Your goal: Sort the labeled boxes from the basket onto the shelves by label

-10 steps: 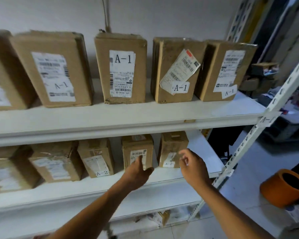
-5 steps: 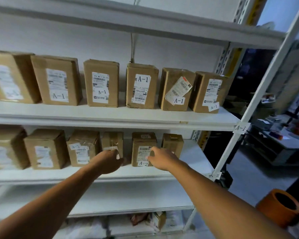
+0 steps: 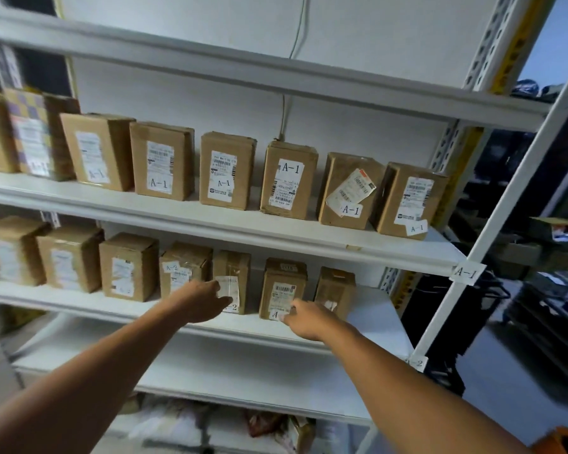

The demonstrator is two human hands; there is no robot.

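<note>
Nearest, both arms reached to the front edge of the A-2 shelf point(image 3: 210, 326). The left hand point(image 3: 201, 301) lay against a narrow box point(image 3: 232, 280), its fingers hidden, so their state could not be told. The right hand point(image 3: 305, 319) touched the low label of the next box point(image 3: 284, 288); whether its fingers pinched it could not be told. Seven boxes stood on this shelf, with bare board at its right end. Beyond, the A-1 shelf point(image 3: 309, 237) carried at least eight boxes, more perhaps cut off at left. Most sorting looked done; the basket was out of view, so what remained was unknown.
</note>
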